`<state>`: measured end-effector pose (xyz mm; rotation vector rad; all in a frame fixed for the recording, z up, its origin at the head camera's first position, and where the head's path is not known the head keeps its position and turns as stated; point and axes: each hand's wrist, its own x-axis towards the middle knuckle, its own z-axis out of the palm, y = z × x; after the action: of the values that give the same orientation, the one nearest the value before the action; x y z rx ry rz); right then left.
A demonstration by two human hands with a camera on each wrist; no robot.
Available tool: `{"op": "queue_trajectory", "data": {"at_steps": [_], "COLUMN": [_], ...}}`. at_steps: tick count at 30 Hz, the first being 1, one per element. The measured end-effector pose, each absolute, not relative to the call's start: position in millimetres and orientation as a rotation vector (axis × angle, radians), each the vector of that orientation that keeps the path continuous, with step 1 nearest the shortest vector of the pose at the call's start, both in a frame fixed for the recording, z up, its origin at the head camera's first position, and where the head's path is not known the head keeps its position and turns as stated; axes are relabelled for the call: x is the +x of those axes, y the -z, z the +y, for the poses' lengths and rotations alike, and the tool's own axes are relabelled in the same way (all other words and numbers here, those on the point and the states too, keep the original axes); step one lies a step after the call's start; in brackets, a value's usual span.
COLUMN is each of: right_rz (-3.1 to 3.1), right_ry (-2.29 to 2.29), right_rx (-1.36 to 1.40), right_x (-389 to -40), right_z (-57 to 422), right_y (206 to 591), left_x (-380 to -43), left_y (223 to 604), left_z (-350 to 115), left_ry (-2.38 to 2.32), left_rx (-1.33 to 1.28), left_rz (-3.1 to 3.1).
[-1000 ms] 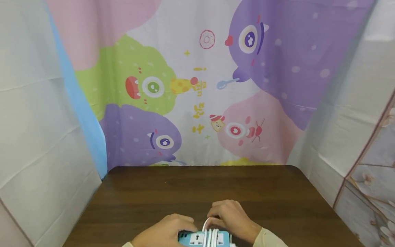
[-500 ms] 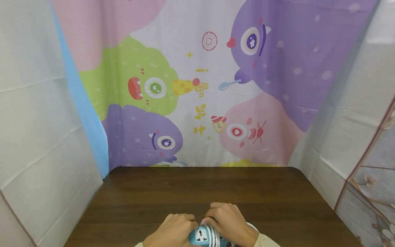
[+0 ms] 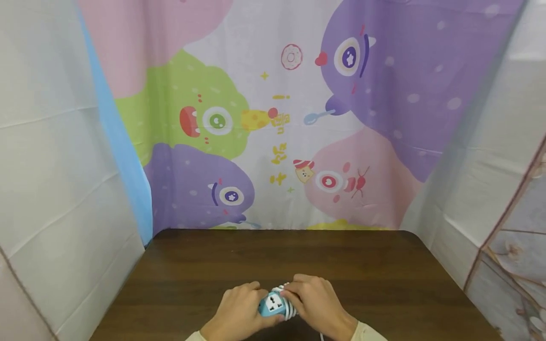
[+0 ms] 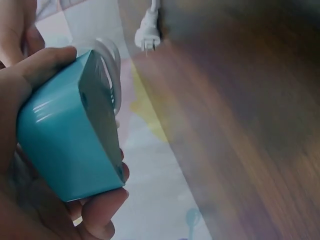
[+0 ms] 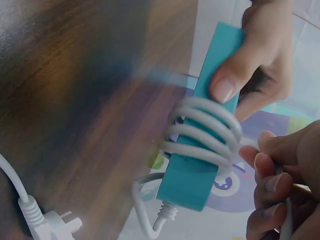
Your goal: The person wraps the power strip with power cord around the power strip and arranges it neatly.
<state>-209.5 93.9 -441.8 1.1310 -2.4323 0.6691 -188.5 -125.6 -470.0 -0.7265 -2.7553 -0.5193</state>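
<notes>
A teal power strip (image 3: 268, 310) with white socket faces is up between my hands in the head view. My left hand (image 3: 239, 310) grips it by one end; in the left wrist view the thumb and fingers wrap the teal end. White cord (image 5: 200, 132) lies in several turns around the strip's middle. My right hand (image 5: 285, 185) holds a length of that cord in its curled fingers, close beside the turns. The cord's plug (image 5: 52, 225) hangs loose over the table, with its pins showing; the left wrist view also shows the plug (image 4: 148, 32).
A dark brown wooden table (image 3: 273, 255) lies below the hands. Behind it hangs a curtain (image 3: 273, 208) printed with cartoon monsters. Pale fabric walls (image 3: 64, 189) stand to the left and right.
The power strip has come up and away from me and turned, so fewer sockets show. The right hand has moved around it with the cord. The left hand keeps its grip.
</notes>
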Motion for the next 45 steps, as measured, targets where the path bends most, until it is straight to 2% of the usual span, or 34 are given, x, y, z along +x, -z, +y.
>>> {"op": "queue_trajectory", "data": {"at_steps": [12, 24, 28, 35, 41, 45], "right_rz": [-2.407, -2.327, -2.302, -2.408, -2.498, -2.496], "right_ry": [-0.731, -0.814, -0.871, -1.34, -1.506, -1.617], "right_rx": [1.019, 1.086, 1.132, 1.237, 1.225, 1.287], "right_x": [-206.5, -208.0, -211.4, -215.6, -215.6, -214.9], "right_z": [91.5, 99.1, 100.9, 106.7, 110.1, 113.0], "right_y": [441.8, 447.2, 451.4, 454.5, 453.1, 453.7], "left_x": [-198.9, -211.9, -211.0, -205.0, -200.6, -200.2], "left_y": [468.9, 457.9, 455.7, 452.2, 449.3, 449.6], "left_z": [-139.0, -151.5, -151.3, -151.2, -152.8, -154.9], "left_ry": [0.665, 1.259, 1.474, 1.907, 2.056, 2.069], "left_rx": [-0.429, -0.242, -0.273, -0.37, -0.601, -0.847], "left_rz": [-2.633, -2.6, -2.609, -2.542, -2.498, -2.494]}}
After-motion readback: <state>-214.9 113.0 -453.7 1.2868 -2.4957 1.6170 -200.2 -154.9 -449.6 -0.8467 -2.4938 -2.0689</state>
